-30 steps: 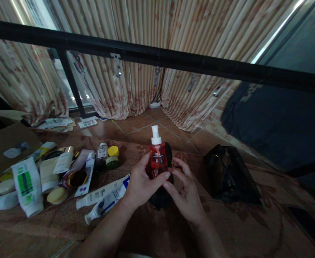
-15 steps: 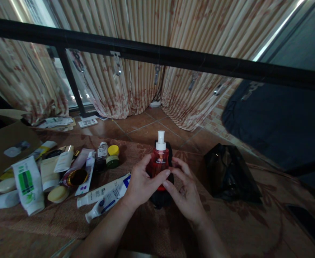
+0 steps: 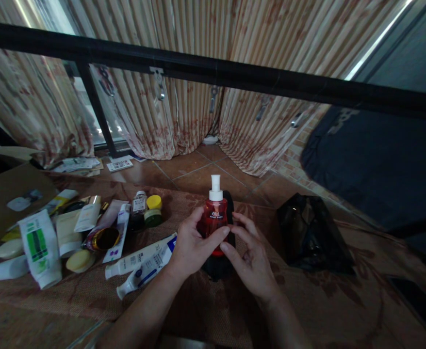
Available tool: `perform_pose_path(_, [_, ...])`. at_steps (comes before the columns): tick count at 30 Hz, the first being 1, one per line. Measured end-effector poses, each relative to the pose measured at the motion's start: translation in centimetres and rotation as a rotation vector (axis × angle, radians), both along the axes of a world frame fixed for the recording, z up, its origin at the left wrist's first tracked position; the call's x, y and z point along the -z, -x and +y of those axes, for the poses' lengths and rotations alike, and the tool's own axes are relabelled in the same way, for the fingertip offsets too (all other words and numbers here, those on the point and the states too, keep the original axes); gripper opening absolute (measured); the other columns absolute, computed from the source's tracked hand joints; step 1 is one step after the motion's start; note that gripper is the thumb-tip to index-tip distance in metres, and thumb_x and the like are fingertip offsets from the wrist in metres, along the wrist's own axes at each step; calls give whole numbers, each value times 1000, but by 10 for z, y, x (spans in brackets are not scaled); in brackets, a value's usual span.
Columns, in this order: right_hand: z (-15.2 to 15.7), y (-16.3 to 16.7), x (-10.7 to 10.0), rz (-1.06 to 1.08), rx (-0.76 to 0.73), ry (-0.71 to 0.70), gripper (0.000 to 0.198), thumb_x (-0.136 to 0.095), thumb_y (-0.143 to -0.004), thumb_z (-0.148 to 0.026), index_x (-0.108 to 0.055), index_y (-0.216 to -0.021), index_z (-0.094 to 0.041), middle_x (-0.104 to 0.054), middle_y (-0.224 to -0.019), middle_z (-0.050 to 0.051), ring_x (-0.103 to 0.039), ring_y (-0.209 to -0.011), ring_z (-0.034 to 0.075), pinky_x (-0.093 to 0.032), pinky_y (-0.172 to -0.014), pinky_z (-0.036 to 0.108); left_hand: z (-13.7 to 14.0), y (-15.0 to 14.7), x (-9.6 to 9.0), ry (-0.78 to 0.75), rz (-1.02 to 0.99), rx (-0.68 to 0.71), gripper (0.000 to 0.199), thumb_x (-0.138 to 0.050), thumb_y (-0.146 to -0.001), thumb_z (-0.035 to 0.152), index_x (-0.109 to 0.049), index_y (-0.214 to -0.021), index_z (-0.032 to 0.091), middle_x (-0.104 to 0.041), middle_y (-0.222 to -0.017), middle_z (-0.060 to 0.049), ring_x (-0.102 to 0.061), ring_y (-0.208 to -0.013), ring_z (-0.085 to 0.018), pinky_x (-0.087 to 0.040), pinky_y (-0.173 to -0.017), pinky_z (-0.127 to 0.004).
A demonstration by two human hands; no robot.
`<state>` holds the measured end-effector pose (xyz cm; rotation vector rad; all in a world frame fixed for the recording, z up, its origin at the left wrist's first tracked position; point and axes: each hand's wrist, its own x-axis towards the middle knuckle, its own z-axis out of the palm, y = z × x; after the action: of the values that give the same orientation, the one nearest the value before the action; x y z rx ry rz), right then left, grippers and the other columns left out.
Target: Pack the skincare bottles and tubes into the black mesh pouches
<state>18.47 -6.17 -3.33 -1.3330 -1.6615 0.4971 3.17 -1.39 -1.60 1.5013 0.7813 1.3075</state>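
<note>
A red see-through pump bottle with a white pump top stands upright in front of me. My left hand is closed round its left side, with the thumb across the front. On the right, my right hand has its fingers curved and apart, the thumb tip close to the left thumb at the bottle's lower front. Its other fingertips are beside a black item that lies behind and below the bottle; its kind is unclear. Two white tubes lie just left of my left hand.
Further left lie a green-labelled white tube, a yellow-lidded jar, several other toiletries and a cardboard box. A black plastic bag sits on the right of the patterned cloth. A dark rail crosses ahead, before striped curtains.
The pump bottle has shifted very slightly to the left in my left hand. Both hands otherwise keep nearly the same pose, and the view has moved a little.
</note>
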Motion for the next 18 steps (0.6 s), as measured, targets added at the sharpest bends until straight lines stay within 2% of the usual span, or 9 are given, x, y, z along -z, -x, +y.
perform_pose_path(18, [1,-1,1,-21,4,-13,28,-65,-85,-41,-64,-109,-28,-47,-139,7,-47,-129,26,-39,-107,46,-1,0,-1,10,8,-4,31,-70,-80,25,-62,-110,19,-68,-93,0,-63,-82,-14,-50,-76,-24])
